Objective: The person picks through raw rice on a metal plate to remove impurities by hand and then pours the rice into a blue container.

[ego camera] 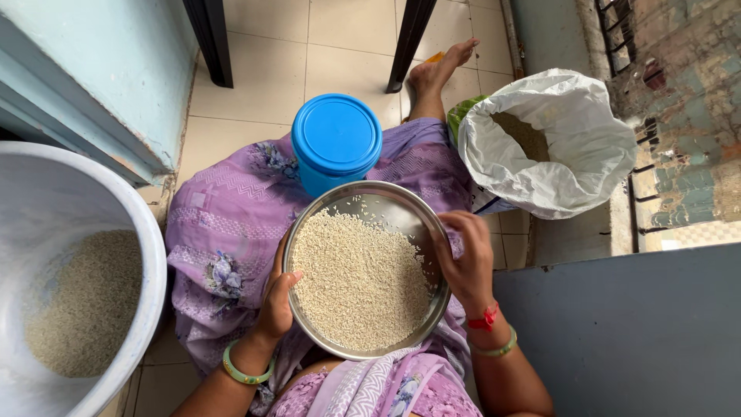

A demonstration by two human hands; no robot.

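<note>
Large white plastic tub (150, 255) at far left on the tiled floor (255, 85), holding a shallow bed of pale grain, apparently rice, well below the rim. White woven sack (571, 147) at upper right, mouth rolled open, more of the same grain inside, still fairly full by the look of it. Round steel plate (370, 202) in the middle, resting over the purple-clad lap, heaped with rice (359, 282) across most of its surface, only the far edge bare. Blue lidded plastic container (336, 139) just beyond the plate, lid on. Left hand (276, 305) curled under and around the plate's near-left rim, gripping it. Right hand (463, 259) closed on the right rim, fingers bent over the edge toward the grain. Judging by the layout: some grain already in the tub, one plateful in hand, much left in the sack, so likely somewhere in the middle of the work.
</note>
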